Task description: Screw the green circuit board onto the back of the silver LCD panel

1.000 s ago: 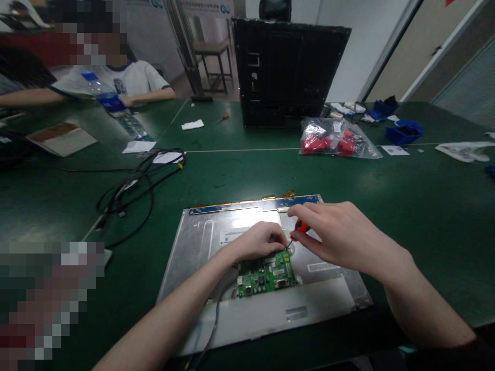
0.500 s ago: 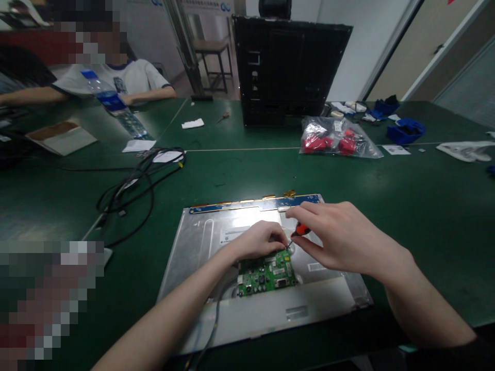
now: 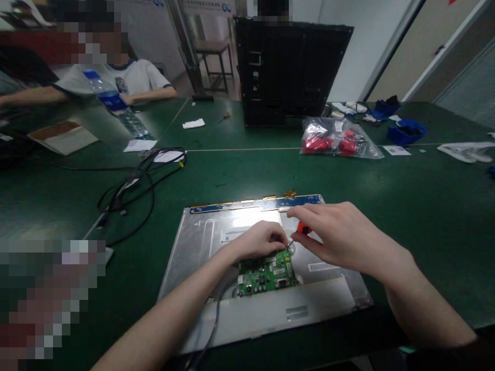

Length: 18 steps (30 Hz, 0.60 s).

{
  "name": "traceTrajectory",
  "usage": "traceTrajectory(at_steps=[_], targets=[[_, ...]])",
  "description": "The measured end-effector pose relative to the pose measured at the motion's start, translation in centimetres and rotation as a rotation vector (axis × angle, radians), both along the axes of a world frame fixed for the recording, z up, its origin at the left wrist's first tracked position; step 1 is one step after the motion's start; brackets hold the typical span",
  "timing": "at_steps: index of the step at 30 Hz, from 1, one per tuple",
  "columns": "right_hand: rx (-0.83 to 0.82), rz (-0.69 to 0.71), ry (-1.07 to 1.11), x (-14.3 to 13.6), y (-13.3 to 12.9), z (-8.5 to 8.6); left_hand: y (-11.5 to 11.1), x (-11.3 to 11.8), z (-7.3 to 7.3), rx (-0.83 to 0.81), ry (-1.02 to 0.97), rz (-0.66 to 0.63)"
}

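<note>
A screwdriver [image 3: 303,228] with a red and black handle is held in my right hand [image 3: 334,234], its shaft slanting down to the left. Its tip meets the far right corner of a green circuit board [image 3: 265,274]. My left hand [image 3: 263,239] rests over the board's far edge, thumb and finger pinched together beside the tip; whatever they grip is hidden. The board lies on the silvery back of a flat display panel [image 3: 328,296], which has a blue strip [image 3: 232,207] along its far edge. A dark cable [image 3: 216,319] runs from the board's left side toward me.
Black cables [image 3: 149,190] lie coiled on the green table at left, with a water bottle [image 3: 119,111] behind them. A black monitor [image 3: 290,72] stands at the back. Near it are a clear bag of red parts [image 3: 338,139] and a blue holder [image 3: 406,132]. Another person [image 3: 147,77] sits far left.
The screwdriver handle has turned slightly within my right hand's fingers. Both hands stay in nearly the same place, and the board and panel have not moved.
</note>
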State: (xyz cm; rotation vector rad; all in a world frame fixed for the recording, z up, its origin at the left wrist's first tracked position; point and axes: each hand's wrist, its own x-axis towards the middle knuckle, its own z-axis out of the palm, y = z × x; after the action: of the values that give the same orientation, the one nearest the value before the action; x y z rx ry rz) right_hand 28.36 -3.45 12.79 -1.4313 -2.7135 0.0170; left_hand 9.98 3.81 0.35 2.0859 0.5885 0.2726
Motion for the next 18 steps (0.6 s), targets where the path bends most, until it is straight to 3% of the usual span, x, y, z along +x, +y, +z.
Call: traceTrajectory(at_steps=[18], targets=[[-0.088, 0.066, 0.064, 0.00, -0.20, 0.49, 0.02, 0.01, -0.17, 0.014, 0.044, -0.007]])
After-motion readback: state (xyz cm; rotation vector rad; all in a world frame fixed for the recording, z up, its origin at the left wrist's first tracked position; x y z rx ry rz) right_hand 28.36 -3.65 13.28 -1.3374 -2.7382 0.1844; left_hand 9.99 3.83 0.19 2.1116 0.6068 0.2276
